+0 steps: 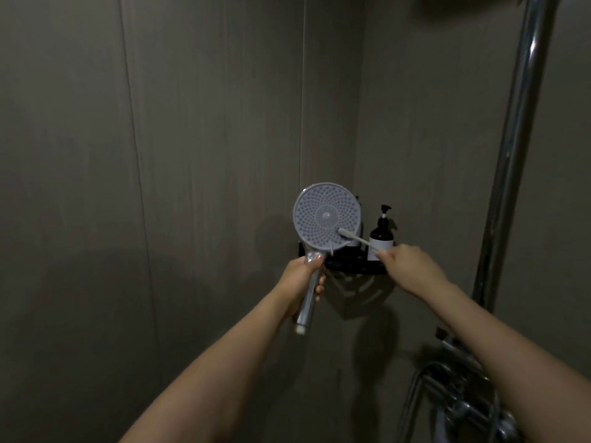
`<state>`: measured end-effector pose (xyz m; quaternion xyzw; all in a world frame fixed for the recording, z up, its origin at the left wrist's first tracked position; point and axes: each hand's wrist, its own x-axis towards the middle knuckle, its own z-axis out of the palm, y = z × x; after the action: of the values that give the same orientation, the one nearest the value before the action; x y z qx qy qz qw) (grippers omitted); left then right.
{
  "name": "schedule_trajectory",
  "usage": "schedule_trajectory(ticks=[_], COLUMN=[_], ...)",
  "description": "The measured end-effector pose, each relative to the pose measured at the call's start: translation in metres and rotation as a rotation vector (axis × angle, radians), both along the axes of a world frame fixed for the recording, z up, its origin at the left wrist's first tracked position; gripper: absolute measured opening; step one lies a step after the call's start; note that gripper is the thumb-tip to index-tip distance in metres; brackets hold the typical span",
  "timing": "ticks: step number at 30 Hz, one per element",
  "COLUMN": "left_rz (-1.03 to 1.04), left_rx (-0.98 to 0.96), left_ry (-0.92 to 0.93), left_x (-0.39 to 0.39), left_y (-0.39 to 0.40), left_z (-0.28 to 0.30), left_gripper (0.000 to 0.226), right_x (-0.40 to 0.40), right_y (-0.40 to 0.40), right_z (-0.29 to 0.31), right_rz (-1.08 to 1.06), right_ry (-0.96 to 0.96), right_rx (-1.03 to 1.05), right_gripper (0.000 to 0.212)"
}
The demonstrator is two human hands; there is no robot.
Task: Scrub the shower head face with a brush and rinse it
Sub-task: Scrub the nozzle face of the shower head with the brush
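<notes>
A round shower head (321,215) with a dotted grey face points towards me in the middle of the head view. My left hand (302,281) grips its chrome handle just below the face. A white toothbrush (358,239) is pinched at its handle end by my right hand (407,265). The bristle end lies against the lower right part of the face. No water shows on the face or in the air.
A black corner shelf (351,265) behind the shower head carries a dark pump bottle (382,233). A chrome riser pipe (515,148) runs up the right wall. The chrome tap fittings and hose (460,401) sit at the lower right. Grey wall panels surround everything.
</notes>
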<state>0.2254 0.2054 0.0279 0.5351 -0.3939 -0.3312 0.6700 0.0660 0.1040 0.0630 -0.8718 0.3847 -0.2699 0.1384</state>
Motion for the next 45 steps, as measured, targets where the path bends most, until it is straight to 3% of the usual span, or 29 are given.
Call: schedule_trajectory(ticks=[5, 12, 15, 19, 21, 26, 29, 33, 45], left_rz=[-0.023, -0.074, -0.060, -0.044, -0.046, -0.040, -0.039, -0.030, -0.017], left_rx=[0.005, 0.041, 0.022, 0.022, 0.025, 0.031, 0.040, 0.032, 0.072], left_ry=[0.037, -0.081, -0.071, -0.074, -0.076, -0.112, -0.114, -0.119, -0.153], left_x=[0.000, -0.015, -0.015, -0.012, -0.014, -0.016, -0.013, -0.008, -0.006], left_y=[0.000, -0.004, -0.006, -0.005, -0.005, -0.009, -0.007, -0.005, -0.002], left_z=[-0.002, 0.000, 0.008, 0.007, 0.006, 0.006, 0.005, 0.003, -0.010], left_gripper=[0.026, 0.025, 0.027, 0.027, 0.027, 0.025, 0.025, 0.027, 0.026], right_x=[-0.006, -0.007, -0.014, -0.012, -0.014, 0.000, -0.010, -0.007, -0.004], right_y=[-0.001, -0.012, -0.015, -0.007, -0.005, 0.010, -0.008, 0.000, -0.005], right_z=[-0.004, 0.010, 0.021, 0.027, 0.028, 0.023, 0.030, 0.014, 0.005], right_rz=[0.030, -0.074, -0.159, -0.011, -0.010, -0.023, -0.094, -0.073, -0.041], right_ry=[0.032, -0.412, -0.606, -0.189, -0.165, -0.147, -0.250, -0.140, -0.262], right_rx=[0.022, 0.090, -0.109, -0.067, -0.063, -0.125, -0.112, -0.182, -0.036], right_gripper=[0.041, 0.032, 0.043, 0.043, 0.044, 0.039, 0.044, 0.037, 0.038])
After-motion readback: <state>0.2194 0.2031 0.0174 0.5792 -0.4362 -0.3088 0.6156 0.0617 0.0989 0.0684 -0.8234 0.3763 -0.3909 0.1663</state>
